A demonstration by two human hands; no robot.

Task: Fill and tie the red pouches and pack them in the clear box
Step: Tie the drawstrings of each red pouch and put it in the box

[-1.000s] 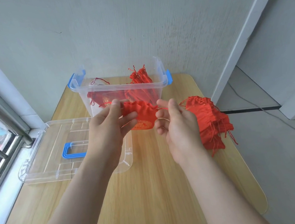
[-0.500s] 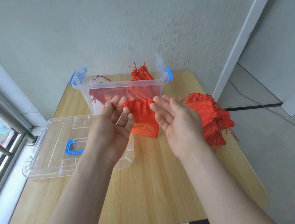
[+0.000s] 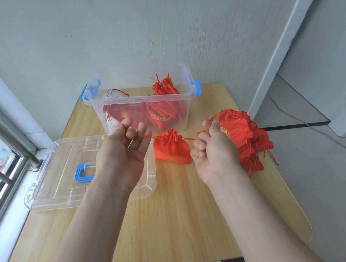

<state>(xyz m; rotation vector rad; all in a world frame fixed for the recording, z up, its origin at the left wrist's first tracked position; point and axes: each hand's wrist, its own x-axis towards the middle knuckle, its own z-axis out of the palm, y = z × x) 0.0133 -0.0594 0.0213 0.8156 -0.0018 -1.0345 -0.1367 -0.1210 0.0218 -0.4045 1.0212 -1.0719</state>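
Observation:
A red pouch (image 3: 171,147) hangs between my hands above the table, its neck gathered tight. My left hand (image 3: 124,150) pinches the left drawstring, and my right hand (image 3: 213,147) pinches the right drawstring; both cords run taut from the pouch neck. Behind them stands the clear box (image 3: 142,101) with blue latches, holding several red pouches with gold print. A pile of loose red pouches (image 3: 249,139) lies on the table to the right, partly hidden by my right hand.
The clear lid (image 3: 60,179) with a blue handle lies flat on the left of the wooden table (image 3: 179,228). A window frame runs along the left edge. A white wall rises right behind the box. The floor drops off to the right.
My hands have moved apart, pulling the drawstrings outward. The pouch's mouth, open wide a second ago, is now cinched tight and the pouch hangs between the cords.

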